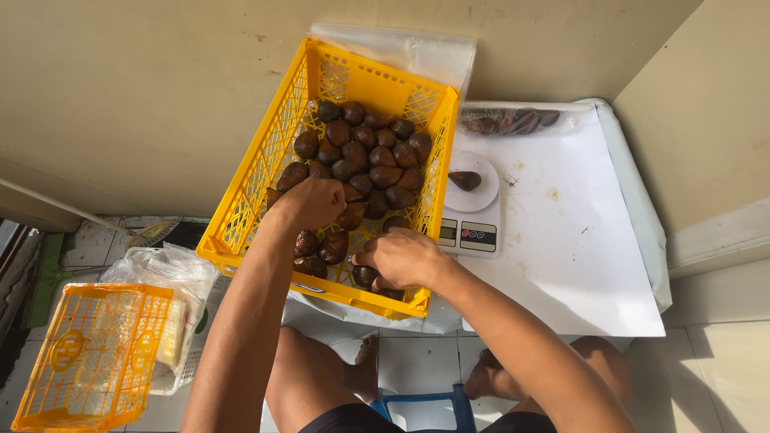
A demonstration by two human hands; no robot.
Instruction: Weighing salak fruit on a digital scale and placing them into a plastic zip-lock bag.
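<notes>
I have both hands down in the yellow crate (241, 210) of brown snake fruit (370, 156): my left hand (311, 202) curled into a fist over the heap, my right hand (403, 258) with fingers closed around one fruit near the front wall, probably lifting it. One fruit (465, 180) sits on the kitchen scale (473, 210) beside the crate, within easy reach.

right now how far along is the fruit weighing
Done: one brown fruit lies on the scale, and a clear bag behind it holds several. In hand: left hand and right hand reach among fruits in the yellow crate. Left: most fruits remain there.
</notes>
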